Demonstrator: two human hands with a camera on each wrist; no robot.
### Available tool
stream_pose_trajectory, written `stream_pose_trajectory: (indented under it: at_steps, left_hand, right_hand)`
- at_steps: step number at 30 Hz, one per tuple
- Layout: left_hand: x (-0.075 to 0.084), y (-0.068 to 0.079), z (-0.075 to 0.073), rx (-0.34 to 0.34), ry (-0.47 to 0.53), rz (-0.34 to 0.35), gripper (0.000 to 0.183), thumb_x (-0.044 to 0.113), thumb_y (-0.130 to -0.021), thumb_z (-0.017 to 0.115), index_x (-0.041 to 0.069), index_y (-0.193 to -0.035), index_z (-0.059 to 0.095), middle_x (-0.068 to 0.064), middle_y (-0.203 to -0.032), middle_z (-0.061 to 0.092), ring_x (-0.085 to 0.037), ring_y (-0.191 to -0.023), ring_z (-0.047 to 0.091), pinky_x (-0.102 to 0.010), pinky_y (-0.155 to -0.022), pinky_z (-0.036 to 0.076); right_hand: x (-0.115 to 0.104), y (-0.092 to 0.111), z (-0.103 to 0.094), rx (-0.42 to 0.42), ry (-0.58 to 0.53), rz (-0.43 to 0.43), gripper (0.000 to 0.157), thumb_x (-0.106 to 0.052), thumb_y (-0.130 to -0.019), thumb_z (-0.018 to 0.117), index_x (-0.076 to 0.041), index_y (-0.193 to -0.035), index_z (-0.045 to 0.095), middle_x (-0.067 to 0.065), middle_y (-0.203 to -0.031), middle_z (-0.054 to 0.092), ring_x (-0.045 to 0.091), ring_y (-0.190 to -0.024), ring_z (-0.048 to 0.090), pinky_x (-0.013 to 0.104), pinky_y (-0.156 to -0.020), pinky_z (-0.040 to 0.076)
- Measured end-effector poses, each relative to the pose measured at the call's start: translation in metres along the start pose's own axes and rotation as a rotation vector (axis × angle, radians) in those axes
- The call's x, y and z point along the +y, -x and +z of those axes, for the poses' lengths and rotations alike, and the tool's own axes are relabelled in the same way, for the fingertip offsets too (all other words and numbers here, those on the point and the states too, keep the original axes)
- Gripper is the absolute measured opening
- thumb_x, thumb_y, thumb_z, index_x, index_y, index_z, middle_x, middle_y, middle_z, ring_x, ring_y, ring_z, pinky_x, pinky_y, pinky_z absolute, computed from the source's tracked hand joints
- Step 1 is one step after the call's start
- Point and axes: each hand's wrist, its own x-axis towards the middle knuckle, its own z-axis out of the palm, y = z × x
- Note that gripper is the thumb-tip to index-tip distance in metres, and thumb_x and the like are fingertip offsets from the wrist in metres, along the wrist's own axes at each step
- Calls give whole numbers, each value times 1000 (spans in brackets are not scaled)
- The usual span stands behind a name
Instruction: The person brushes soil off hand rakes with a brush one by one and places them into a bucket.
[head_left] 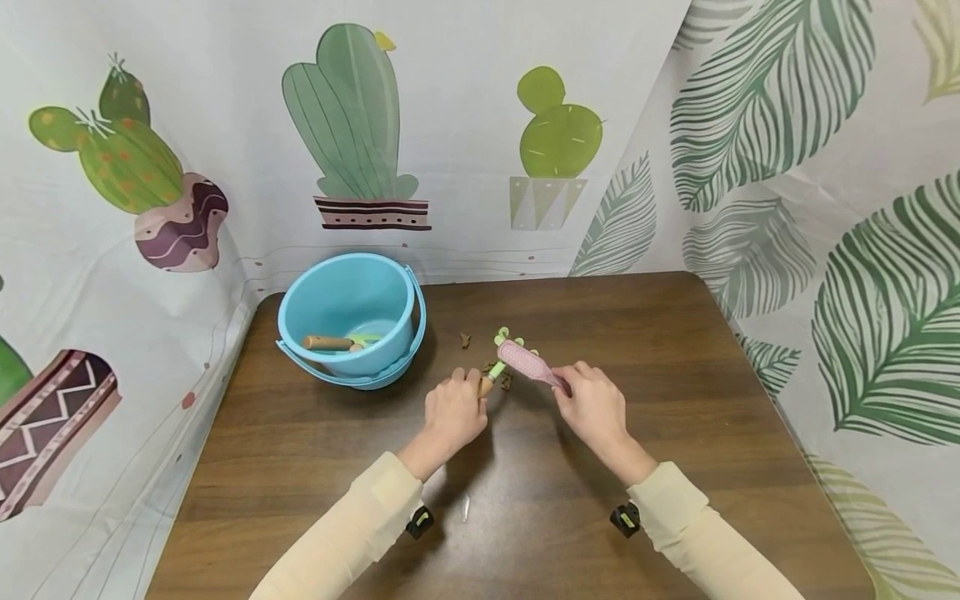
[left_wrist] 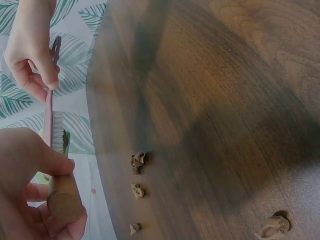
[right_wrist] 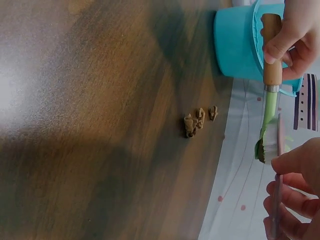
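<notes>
My left hand (head_left: 455, 408) grips the wooden handle of a green garden hand rake (head_left: 498, 369), its head pointing away from me with several rounded tips showing. From the other side, my right hand (head_left: 595, 408) pinches the handle of a pink brush (head_left: 527, 361). The white bristles (right_wrist: 270, 142) press against the green head, where dark brown dirt shows in the right wrist view. Brush and rake are held above the table, the brush's pink back hiding part of the rake head. Crumbled brown clumps (left_wrist: 138, 161) lie on the tabletop below.
A light blue bucket (head_left: 341, 292) stands at the table's back left, its handle hanging down. In it lies another wooden-handled tool (head_left: 327, 342) with a green part. One brown clump (head_left: 465, 340) sits between bucket and rake. A small pale sliver (head_left: 466, 508) shows nearer the front.
</notes>
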Motion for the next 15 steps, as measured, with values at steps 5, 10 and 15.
stream_pose_trajectory:
  at_steps: [5, 10, 15]
  left_hand:
    - [-1, 0, -1, 39, -9, -1, 25, 27, -74, 69, 10, -88, 56, -4, -72, 51, -23, -59, 56, -37, -45, 44]
    - [-3, 0, 0, 54, -12, -4, 25, 26, -74, 69, 10, -87, 56, -4, -72, 50, -21, -58, 54, -35, -44, 42]
    - [-6, 0, 1, 65, -8, -6, 24, 26, -74, 69, 10, -87, 57, -4, -72, 50, -21, -58, 54, -35, -44, 42]
  right_hand:
    - [-4, 0, -1, -16, -2, 8, 17, -15, -71, 74, -12, -89, 72, 2, -75, 62, 23, -64, 59, 38, -49, 46]
    - [-6, 0, -3, -71, -38, 53, 17, -16, -71, 74, -12, -88, 72, 0, -72, 61, 18, -56, 54, 36, -45, 43]
    - [-7, -1, -6, -114, -73, 96, 16, -17, -71, 73, -16, -87, 72, -3, -71, 61, 13, -53, 50, 34, -44, 41]
